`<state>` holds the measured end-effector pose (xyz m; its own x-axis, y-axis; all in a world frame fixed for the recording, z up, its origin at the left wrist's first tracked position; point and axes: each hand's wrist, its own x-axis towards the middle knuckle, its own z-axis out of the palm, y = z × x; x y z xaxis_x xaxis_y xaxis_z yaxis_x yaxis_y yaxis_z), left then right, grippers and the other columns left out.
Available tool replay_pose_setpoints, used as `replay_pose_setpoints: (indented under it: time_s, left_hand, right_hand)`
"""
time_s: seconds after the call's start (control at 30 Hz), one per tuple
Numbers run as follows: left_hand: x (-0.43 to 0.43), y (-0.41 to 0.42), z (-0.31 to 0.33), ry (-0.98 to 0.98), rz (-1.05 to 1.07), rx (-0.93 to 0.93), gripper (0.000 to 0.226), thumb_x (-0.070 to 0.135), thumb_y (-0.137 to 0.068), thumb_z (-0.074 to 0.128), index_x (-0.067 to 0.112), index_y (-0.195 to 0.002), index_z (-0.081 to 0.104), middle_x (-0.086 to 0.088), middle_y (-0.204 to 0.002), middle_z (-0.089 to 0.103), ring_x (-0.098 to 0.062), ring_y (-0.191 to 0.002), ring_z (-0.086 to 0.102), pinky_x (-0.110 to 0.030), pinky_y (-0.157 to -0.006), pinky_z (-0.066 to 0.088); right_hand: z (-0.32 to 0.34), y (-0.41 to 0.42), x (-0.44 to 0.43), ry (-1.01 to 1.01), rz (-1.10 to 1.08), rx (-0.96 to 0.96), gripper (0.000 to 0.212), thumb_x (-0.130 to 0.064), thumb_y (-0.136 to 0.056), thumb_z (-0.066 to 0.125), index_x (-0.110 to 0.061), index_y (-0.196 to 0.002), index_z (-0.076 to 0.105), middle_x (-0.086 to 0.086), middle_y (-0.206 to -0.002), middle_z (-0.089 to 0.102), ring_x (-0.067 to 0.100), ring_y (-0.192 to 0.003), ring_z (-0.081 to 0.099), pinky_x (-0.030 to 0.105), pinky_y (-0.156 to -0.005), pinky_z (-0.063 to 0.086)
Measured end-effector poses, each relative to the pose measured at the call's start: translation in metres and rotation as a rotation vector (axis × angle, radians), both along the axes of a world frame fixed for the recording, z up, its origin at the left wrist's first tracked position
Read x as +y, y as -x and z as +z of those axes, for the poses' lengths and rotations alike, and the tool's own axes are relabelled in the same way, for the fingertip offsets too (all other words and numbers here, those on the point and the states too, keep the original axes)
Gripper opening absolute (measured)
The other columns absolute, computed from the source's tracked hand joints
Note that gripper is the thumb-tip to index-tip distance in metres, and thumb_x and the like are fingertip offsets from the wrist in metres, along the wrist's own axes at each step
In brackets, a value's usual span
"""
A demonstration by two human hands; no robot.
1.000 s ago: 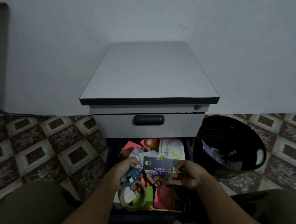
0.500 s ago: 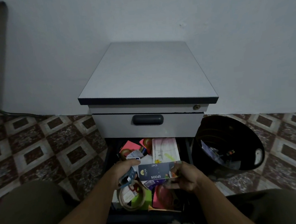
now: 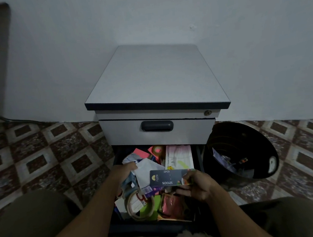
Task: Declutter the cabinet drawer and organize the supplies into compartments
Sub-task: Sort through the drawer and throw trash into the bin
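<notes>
While the dim light is swallowing a lot of detail, the open drawer [image 3: 116,159] of the cabinet [image 3: 154,77] is showing only part of itself. Its back is tucking under the closed upper drawer [image 3: 190,130], and both forearms are covering its front corners. The left hand [image 3: 124,173] is curling over a bluish bundle [image 3: 128,183] at the drawer's left side, though what that bundle is made of is too murky to tell. The right hand [image 3: 199,187] is pinching one end of a dark spoon card [image 3: 167,177], holding it flat above the drawer's middle, its print reading upside down.

Inside the drawer, things are lying jumbled together: pink notes [image 3: 140,152] at the back, a pale printed sheet [image 3: 178,156] along the right, a tape roll [image 3: 137,206] near the front beside a green note [image 3: 151,204], and a pink packet [image 3: 171,204] under the card. No dividers are showing through the pile.

Just right of the cabinet, a black bin [image 3: 246,136] is standing on the tiled floor [image 3: 44,163], holding paper scraps [image 3: 221,158] and some small bits too dark to identify.
</notes>
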<state>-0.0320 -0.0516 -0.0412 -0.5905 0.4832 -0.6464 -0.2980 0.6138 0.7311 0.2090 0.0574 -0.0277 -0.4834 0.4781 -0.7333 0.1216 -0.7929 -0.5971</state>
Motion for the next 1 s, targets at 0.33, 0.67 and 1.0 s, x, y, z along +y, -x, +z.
replay_pose_setpoints:
  time_s: [0.33,0.67,1.0]
  left_hand:
    - [0.000,0.021,0.010,-0.050,0.195,0.125,0.022,0.022,-0.084,0.072,0.004,-0.078,0.062,-0.012,-0.079,0.061,-0.024,-0.068,0.056,-0.027,-0.062,0.045]
    - [-0.001,0.027,0.020,-0.006,0.024,0.382,0.021,0.021,-0.087,0.071,0.007,-0.073,0.063,-0.005,-0.074,0.059,-0.020,-0.069,0.056,-0.032,-0.072,0.045]
    - [-0.005,0.027,0.016,0.008,0.032,0.239,0.031,0.016,-0.086,0.071,-0.007,-0.107,0.066,-0.018,-0.104,0.064,-0.028,-0.085,0.060,-0.030,-0.068,0.046]
  right_hand:
    - [-0.007,0.006,-0.004,-0.056,0.053,-0.202,0.027,0.009,-0.082,0.046,0.003,-0.104,0.061,0.019,-0.094,0.063,0.033,-0.081,0.063,0.038,-0.062,0.056]
    - [-0.023,0.023,-0.028,-0.157,0.283,-0.453,0.007,-0.003,-0.087,0.054,-0.003,-0.081,0.056,0.012,-0.065,0.047,0.022,-0.055,0.048,0.033,-0.053,0.054]
    - [-0.031,0.021,-0.037,-0.188,0.182,-0.421,0.015,-0.010,-0.089,0.058,0.001,-0.089,0.068,0.017,-0.087,0.065,0.028,-0.073,0.060,0.031,-0.060,0.049]
